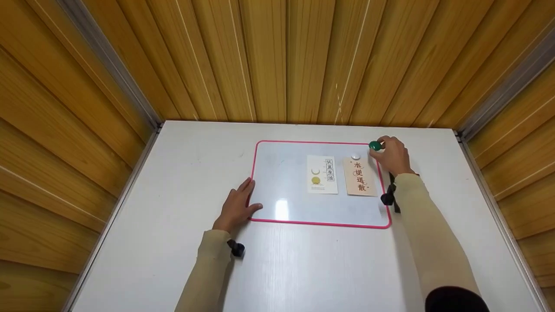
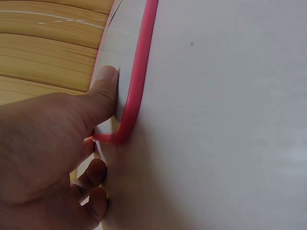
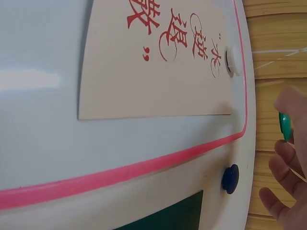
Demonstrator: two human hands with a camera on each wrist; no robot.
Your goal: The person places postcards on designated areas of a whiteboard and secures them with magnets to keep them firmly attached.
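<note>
A small whiteboard (image 1: 282, 173) with a pink frame lies on the white table. My left hand (image 1: 236, 206) rests at its lower left corner, the thumb on the board's face and the other fingers relaxed along the outer edge. Above the top right corner, my right hand (image 1: 393, 155) pinches a round green magnet (image 1: 375, 145) between thumb and fingers. Below it on the board lies a peach card (image 1: 360, 177) with red characters; a white magnet (image 1: 355, 156) sits at its top edge. Left of that is a white card (image 1: 322, 175) with black characters and a gold circle.
In the right wrist view, a blue magnet (image 3: 230, 179) stands on the table just outside the board's right edge. Near it lies a flat dark green piece (image 3: 165, 215), partly cut off by the frame. Wood-patterned walls (image 1: 286, 65) enclose the table's back and sides.
</note>
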